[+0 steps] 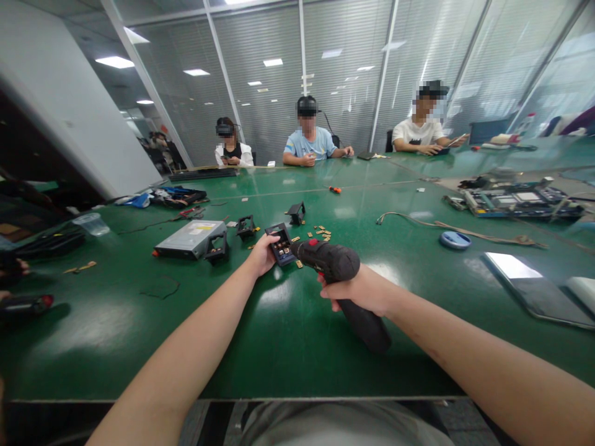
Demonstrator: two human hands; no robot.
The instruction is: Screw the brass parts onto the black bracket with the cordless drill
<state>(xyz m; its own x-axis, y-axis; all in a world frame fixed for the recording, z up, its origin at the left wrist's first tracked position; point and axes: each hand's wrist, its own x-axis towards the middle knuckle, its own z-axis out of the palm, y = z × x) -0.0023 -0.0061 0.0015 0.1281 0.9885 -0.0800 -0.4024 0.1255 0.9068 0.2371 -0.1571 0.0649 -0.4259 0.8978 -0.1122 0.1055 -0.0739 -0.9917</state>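
Your left hand (261,255) has its fingers closed around a small black part (281,244) with brass contacts, holding it just above the green worktop (288,334), a little in front of you. Your right hand (365,293) is wrapped tight around the grip of a black power screwdriver (335,262), whose nose points at the part and sits just beside it; I cannot tell whether they touch. Loose brass pieces (320,234) lie just beyond. To the left sit a grey metal box (188,238) and three black brackets (245,227). A blue disc (454,240) and a circuit board (511,202) lie to the right. Three people (309,139) sit at the far edge.
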